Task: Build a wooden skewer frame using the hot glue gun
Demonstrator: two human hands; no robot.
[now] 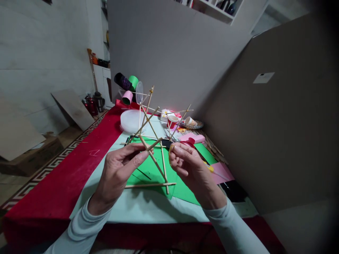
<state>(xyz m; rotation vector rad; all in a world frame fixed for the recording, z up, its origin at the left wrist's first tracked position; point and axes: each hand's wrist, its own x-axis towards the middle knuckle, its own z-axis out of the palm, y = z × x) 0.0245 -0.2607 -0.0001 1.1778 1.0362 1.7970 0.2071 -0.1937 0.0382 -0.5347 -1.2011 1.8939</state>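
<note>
Your left hand pinches one stick of the stick frame above the green sheet; your right hand pinches a small yellowish piece, unclear. Two paper cups stand far.

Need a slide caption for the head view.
Left hand pinches a stick frame joint over green paper; right hand alongside.

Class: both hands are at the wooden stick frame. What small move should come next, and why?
Probably bring the right hand to the stick joint pinched by the left hand. The frame of thin wooden sticks stands on the green sheet, and the right hand's fingertips hold something small and yellowish right beside that crossing.
</note>
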